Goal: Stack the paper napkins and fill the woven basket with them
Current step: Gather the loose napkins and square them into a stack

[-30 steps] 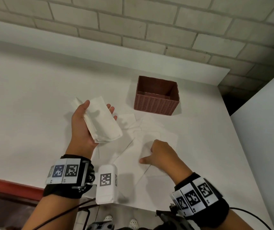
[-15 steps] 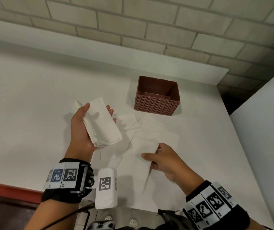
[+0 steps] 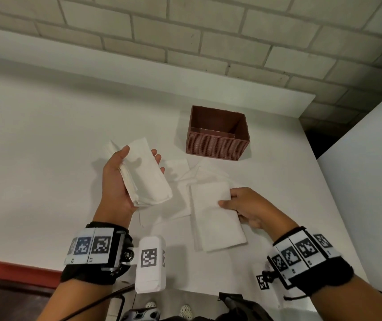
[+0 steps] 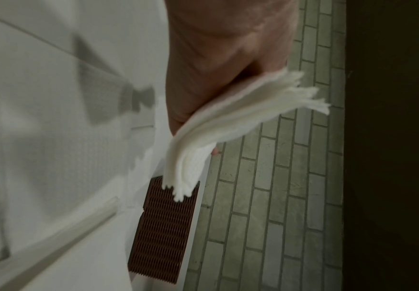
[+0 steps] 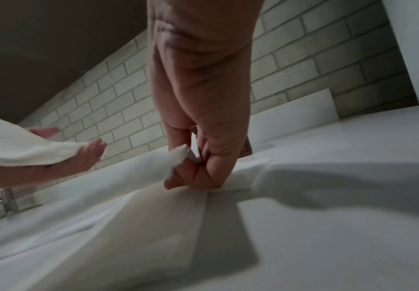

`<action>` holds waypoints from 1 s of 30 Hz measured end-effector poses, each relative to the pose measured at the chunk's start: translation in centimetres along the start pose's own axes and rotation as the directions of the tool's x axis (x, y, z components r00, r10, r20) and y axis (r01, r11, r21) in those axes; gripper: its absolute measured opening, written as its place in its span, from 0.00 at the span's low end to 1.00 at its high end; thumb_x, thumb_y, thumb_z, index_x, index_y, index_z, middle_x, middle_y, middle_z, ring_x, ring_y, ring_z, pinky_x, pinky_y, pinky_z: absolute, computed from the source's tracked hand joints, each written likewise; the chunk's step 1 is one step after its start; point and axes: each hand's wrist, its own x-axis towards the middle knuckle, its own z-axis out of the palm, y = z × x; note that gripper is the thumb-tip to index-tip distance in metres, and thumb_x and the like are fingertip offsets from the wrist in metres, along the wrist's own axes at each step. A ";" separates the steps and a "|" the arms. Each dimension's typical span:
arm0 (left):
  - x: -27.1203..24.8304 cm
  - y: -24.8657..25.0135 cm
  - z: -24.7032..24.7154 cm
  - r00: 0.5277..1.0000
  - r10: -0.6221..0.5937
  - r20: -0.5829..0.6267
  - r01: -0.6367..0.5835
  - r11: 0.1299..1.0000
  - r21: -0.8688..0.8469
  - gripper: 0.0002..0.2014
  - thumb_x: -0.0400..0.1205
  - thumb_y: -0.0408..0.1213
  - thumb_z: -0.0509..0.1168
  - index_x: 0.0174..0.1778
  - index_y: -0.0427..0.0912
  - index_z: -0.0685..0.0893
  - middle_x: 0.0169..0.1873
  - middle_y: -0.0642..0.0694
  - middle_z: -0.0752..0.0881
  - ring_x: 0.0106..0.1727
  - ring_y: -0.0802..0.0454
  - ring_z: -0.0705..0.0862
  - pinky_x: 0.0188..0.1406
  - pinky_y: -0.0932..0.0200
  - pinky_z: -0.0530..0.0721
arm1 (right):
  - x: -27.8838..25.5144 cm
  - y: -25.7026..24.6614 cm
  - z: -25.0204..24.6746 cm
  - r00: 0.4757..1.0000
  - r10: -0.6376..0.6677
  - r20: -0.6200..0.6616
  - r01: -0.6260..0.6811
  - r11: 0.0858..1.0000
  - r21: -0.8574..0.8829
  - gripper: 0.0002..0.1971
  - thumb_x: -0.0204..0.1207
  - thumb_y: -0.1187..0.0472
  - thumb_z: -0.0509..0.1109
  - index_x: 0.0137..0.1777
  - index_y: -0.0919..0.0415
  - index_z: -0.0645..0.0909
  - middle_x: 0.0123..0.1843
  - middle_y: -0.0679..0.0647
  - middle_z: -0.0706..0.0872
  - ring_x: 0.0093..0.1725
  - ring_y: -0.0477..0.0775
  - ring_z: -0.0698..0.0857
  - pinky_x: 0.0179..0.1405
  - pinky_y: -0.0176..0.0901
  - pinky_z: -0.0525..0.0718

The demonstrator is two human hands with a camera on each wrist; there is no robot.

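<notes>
My left hand (image 3: 125, 179) holds a stack of white paper napkins (image 3: 147, 174) above the table, thumb over one long edge and fingertips past the other; the left wrist view shows the stack (image 4: 230, 126) bent in the palm. My right hand (image 3: 238, 205) pinches one folded napkin (image 3: 215, 218) by its right edge and has it lifted off the pile; in the right wrist view thumb and fingers of that hand (image 5: 191, 169) close on that napkin (image 5: 178, 198). Loose napkins (image 3: 183, 172) lie on the table between the hands. The brown woven basket (image 3: 217, 144) stands empty behind them.
The white table (image 3: 34, 147) runs to a brick wall (image 3: 208, 38) at the back. A white panel (image 3: 366, 177) rises at the right. The table's near edge, with a red strip (image 3: 11, 269), is at the lower left.
My right hand went from pressing on the napkin pile to pinching one napkin and lifting it toward me. The left hand kept its stack nearly still.
</notes>
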 end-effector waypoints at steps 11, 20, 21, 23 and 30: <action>-0.3 0.2 -0.5 0.999 0.019 -0.030 -0.019 1.000 0.001 0.28 0.76 0.48 0.63 0.73 0.43 0.74 0.52 0.42 0.87 0.53 0.46 0.87 0.54 0.49 0.86 | 0.5 -0.1 0.6 0.993 -0.061 -0.105 0.043 0.985 -0.167 0.13 0.76 0.64 0.71 0.59 0.69 0.83 0.45 0.55 0.86 0.44 0.55 0.85 0.33 0.39 0.81; -0.2 -0.3 -0.2 0.999 0.007 -0.036 -0.007 1.000 0.004 0.29 0.76 0.48 0.63 0.74 0.44 0.74 0.52 0.41 0.87 0.53 0.45 0.88 0.52 0.49 0.86 | -0.2 0.0 2.3 0.965 -0.137 -0.225 -0.039 0.771 -0.635 0.25 0.73 0.44 0.71 0.59 0.63 0.73 0.55 0.59 0.82 0.54 0.58 0.83 0.38 0.37 0.73; -0.2 -0.4 -0.2 0.999 0.007 -0.037 -0.006 1.000 0.006 0.28 0.76 0.48 0.63 0.74 0.44 0.74 0.52 0.41 0.87 0.53 0.45 0.88 0.52 0.48 0.87 | -0.2 -0.2 2.5 0.965 -0.122 -0.233 -0.062 0.757 -0.651 0.30 0.72 0.45 0.72 0.65 0.66 0.71 0.61 0.60 0.82 0.59 0.60 0.83 0.43 0.40 0.74; -0.2 -0.6 -0.1 0.999 0.007 -0.043 -0.007 1.000 0.011 0.27 0.77 0.47 0.62 0.72 0.44 0.75 0.52 0.41 0.87 0.52 0.46 0.88 0.52 0.49 0.87 | 0.2 -0.3 2.7 0.968 -0.103 -0.227 -0.070 0.761 -0.645 0.32 0.71 0.48 0.74 0.66 0.69 0.72 0.63 0.61 0.84 0.60 0.61 0.84 0.44 0.41 0.74; -0.2 -0.6 0.1 0.999 0.017 -0.041 -0.016 1.000 0.023 0.24 0.78 0.47 0.61 0.70 0.44 0.76 0.51 0.41 0.87 0.51 0.46 0.88 0.52 0.49 0.86 | 0.8 0.3 2.4 0.979 -0.139 -0.148 0.046 0.861 -0.506 0.12 0.71 0.54 0.74 0.40 0.61 0.76 0.36 0.50 0.78 0.37 0.51 0.79 0.29 0.37 0.73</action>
